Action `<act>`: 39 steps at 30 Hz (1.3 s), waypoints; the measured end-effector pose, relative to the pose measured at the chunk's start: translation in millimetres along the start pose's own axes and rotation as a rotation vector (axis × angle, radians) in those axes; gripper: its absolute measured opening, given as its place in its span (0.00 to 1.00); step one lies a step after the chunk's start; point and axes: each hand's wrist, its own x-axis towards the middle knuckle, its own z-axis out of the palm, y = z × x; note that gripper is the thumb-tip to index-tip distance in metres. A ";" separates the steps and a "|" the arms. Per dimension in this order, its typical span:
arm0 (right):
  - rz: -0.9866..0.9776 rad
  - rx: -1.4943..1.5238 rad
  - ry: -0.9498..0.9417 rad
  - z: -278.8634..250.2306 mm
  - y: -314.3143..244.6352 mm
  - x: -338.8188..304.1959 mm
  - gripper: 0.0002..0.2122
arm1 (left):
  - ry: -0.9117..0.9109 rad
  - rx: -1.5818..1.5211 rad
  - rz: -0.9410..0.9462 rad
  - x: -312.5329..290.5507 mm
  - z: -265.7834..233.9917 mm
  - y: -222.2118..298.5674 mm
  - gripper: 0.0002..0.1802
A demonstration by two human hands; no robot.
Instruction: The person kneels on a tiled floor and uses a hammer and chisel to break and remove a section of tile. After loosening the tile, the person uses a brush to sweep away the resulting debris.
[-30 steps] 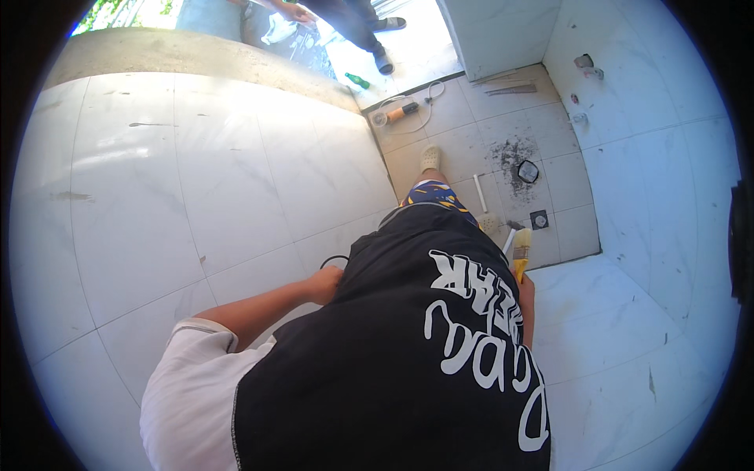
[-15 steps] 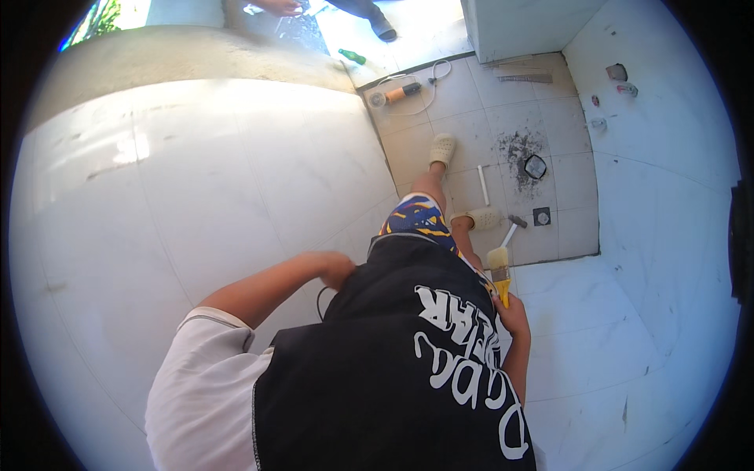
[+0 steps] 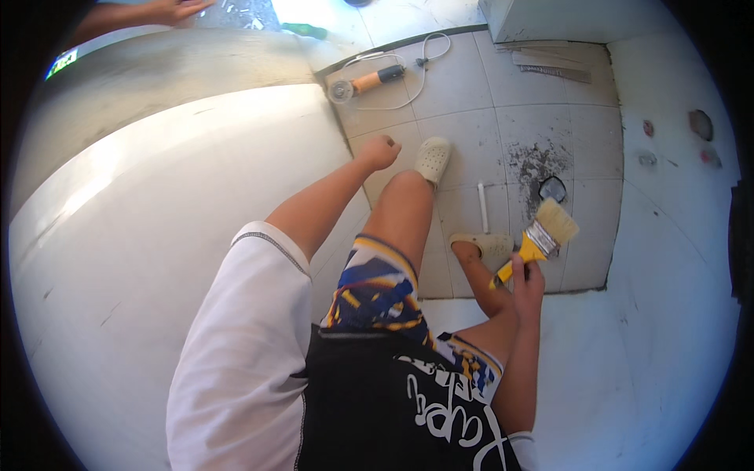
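Note:
My right hand [image 3: 526, 276] grips the yellow handle of a paintbrush [image 3: 540, 237] with pale bristles, held out over the tiled floor near a dark floor drain [image 3: 553, 188]. My left hand [image 3: 379, 151] is closed in a loose fist, resting against the edge of the white wall surface [image 3: 196, 204]; nothing shows in it. Both my legs and pale clogs [image 3: 433, 159] stand on the grey floor tiles below.
An angle grinder [image 3: 363, 82] with a white cord lies on the floor at the top. A short white pipe piece [image 3: 483, 207] lies between my feet. Another person's hand [image 3: 174, 9] shows at the top left. White tiled walls rise left and right.
My head has tilted so my legs and the floor come into view. My left arm has stretched forward along the wall, and the brush in my right hand has risen into plain sight.

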 end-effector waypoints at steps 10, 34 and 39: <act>-0.722 -0.210 -0.215 169.3 34.2 321.4 0.12 | 0.156 0.189 -0.343 172.8 126.3 -55.2 0.67; -1.048 -0.264 -0.519 360.2 48.7 390.7 0.15 | 0.721 0.450 0.273 211.3 214.7 -146.7 0.51; -0.985 -0.274 -0.530 349.5 39.8 392.1 0.16 | 0.356 0.056 0.090 206.2 194.6 -129.8 0.54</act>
